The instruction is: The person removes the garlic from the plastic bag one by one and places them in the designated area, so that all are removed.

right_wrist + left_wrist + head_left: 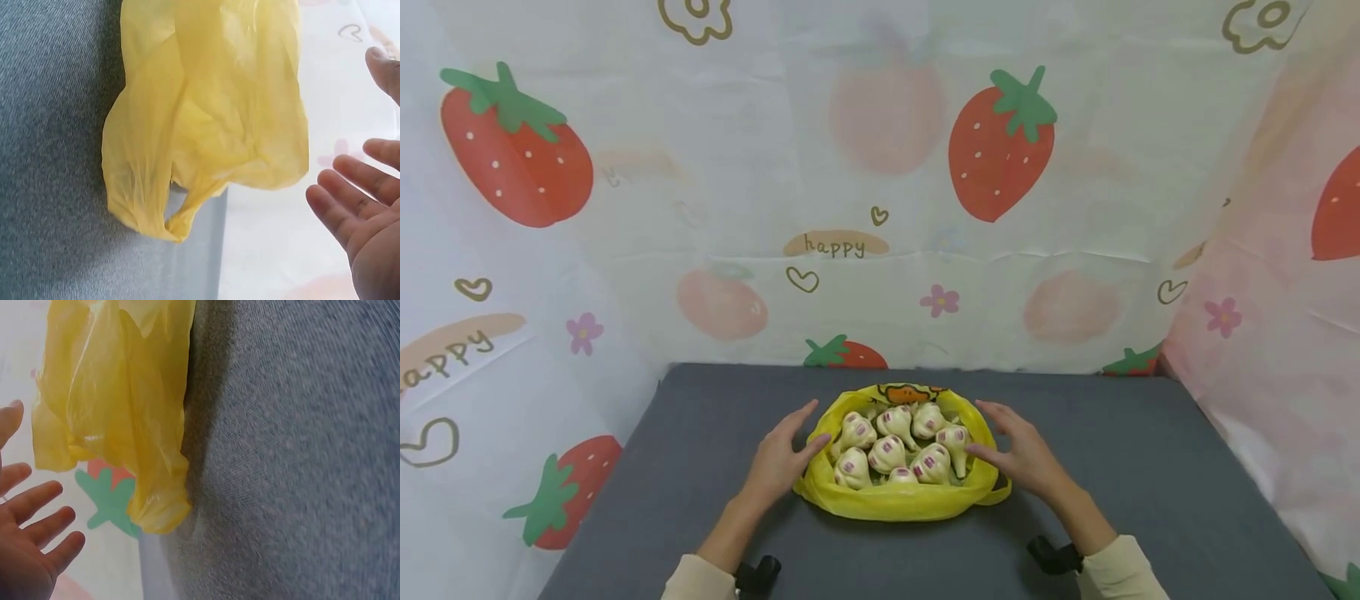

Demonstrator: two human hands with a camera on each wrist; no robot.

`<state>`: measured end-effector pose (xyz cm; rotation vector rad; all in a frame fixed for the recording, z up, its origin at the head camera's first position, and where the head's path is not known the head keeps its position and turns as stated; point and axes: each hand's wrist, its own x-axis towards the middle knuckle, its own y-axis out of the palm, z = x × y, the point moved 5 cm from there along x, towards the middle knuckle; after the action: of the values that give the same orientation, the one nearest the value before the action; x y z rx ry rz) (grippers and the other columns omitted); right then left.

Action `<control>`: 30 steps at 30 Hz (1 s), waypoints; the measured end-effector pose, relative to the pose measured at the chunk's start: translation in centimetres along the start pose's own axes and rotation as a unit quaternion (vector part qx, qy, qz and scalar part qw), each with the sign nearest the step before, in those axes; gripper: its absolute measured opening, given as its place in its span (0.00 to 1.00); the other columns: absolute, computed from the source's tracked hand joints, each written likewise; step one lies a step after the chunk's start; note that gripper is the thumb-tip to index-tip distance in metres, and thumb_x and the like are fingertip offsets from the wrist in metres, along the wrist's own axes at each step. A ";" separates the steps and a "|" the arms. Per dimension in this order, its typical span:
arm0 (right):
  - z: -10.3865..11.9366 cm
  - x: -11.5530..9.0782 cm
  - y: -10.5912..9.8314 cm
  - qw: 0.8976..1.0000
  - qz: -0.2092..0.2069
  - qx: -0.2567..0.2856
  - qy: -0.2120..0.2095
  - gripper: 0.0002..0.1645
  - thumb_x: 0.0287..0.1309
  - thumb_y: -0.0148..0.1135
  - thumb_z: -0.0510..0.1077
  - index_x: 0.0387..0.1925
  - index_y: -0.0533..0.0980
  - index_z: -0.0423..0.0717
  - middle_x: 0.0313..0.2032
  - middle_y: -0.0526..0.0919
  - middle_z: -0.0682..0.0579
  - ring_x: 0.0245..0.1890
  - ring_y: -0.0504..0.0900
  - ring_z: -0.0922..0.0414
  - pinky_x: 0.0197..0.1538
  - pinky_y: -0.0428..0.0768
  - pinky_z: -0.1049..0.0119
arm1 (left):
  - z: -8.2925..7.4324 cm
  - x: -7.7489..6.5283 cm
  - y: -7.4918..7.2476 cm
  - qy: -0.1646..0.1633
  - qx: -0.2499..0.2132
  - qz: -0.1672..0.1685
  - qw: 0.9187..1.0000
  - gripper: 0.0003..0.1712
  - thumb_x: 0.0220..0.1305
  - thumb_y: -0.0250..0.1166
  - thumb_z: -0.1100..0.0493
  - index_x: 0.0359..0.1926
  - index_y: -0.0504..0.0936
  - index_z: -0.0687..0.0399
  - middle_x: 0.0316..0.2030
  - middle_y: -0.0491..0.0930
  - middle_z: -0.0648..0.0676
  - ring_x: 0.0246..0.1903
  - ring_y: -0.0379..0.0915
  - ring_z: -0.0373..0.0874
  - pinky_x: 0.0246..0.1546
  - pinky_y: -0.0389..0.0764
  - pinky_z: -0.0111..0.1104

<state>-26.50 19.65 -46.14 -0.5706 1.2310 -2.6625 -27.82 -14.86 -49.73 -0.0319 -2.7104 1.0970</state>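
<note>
A yellow plastic bag (895, 504) stands on the grey table with its mouth spread wide. Several garlic bulbs (887, 454), white with purple patches, lie inside it. My left hand (778, 458) is at the bag's left side, fingers extended and thumb near the rim. On the opposite side my right hand (1022, 450) mirrors it, thumb toward the bulbs. Both wrist views show spread fingers beside the bag's wall, holding nothing. A loop handle (181, 219) hangs from the bag's side in the right wrist view.
The dark grey tabletop (722, 417) extends around the bag. Behind it hangs a pale cloth (895, 192) printed with strawberries, flowers and hearts, which also covers both sides. Black wrist straps (1054, 556) sit by the cream sleeves.
</note>
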 end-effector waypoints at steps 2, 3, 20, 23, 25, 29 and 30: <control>0.1 0.0 0.2 1.000 0.002 0.006 -0.003 0.41 0.56 0.70 0.51 0.68 0.67 0.41 0.63 0.73 0.38 0.51 0.79 0.40 0.49 0.79 0.42 | -0.2 0.0 0.1 0.006 -0.002 -0.004 1.000 0.36 0.65 0.64 0.46 0.71 0.66 0.48 0.68 0.69 0.58 0.68 0.64 0.58 0.64 0.67 0.55; 0.2 0.0 0.2 1.000 0.003 0.008 -0.005 0.41 0.56 0.70 0.51 0.68 0.67 0.40 0.63 0.73 0.38 0.51 0.80 0.40 0.49 0.79 0.42 | -0.3 0.0 0.1 0.008 -0.001 -0.006 1.000 0.36 0.65 0.64 0.47 0.71 0.66 0.48 0.68 0.69 0.58 0.67 0.64 0.58 0.64 0.67 0.55; 0.2 0.5 1.9 0.999 0.041 -0.006 0.015 0.41 0.58 0.68 0.53 0.67 0.67 0.37 0.62 0.73 0.37 0.53 0.79 0.41 0.52 0.79 0.45 | -1.0 0.4 0.9 0.058 0.004 -0.035 0.998 0.29 0.66 0.64 0.49 0.66 0.74 0.52 0.61 0.77 0.58 0.62 0.71 0.57 0.61 0.71 0.53; 0.1 0.6 2.2 0.999 0.046 -0.010 0.023 0.41 0.58 0.68 0.54 0.67 0.67 0.37 0.62 0.73 0.38 0.53 0.79 0.41 0.53 0.79 0.46 | -0.8 0.5 1.1 0.057 0.014 -0.036 0.998 0.29 0.67 0.64 0.51 0.66 0.74 0.53 0.61 0.77 0.58 0.61 0.72 0.57 0.61 0.71 0.53; 0.0 0.7 2.3 0.998 0.050 -0.013 0.028 0.41 0.58 0.68 0.53 0.67 0.67 0.37 0.62 0.73 0.37 0.53 0.79 0.41 0.53 0.79 0.46 | -0.7 0.7 1.3 0.053 0.020 -0.034 0.998 0.29 0.67 0.63 0.50 0.66 0.74 0.54 0.60 0.78 0.59 0.61 0.73 0.57 0.60 0.72 0.52; 0.0 0.8 2.6 0.998 0.058 -0.018 0.035 0.40 0.59 0.67 0.51 0.67 0.67 0.37 0.62 0.73 0.36 0.55 0.78 0.40 0.54 0.78 0.45 | -0.4 0.9 1.6 0.042 0.022 -0.031 0.998 0.28 0.68 0.62 0.50 0.66 0.73 0.55 0.59 0.78 0.59 0.59 0.74 0.57 0.59 0.73 0.51; 0.0 0.9 2.6 0.997 0.058 -0.020 0.036 0.40 0.59 0.67 0.51 0.67 0.67 0.37 0.62 0.73 0.36 0.55 0.78 0.40 0.54 0.78 0.45 | -0.3 0.9 1.7 0.041 0.021 -0.031 0.998 0.28 0.68 0.62 0.50 0.66 0.74 0.55 0.59 0.78 0.59 0.59 0.74 0.57 0.59 0.73 0.51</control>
<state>-27.36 17.72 -47.90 -0.3974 1.2971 -2.5883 -28.72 -13.34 -50.47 0.0133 -2.5987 1.1091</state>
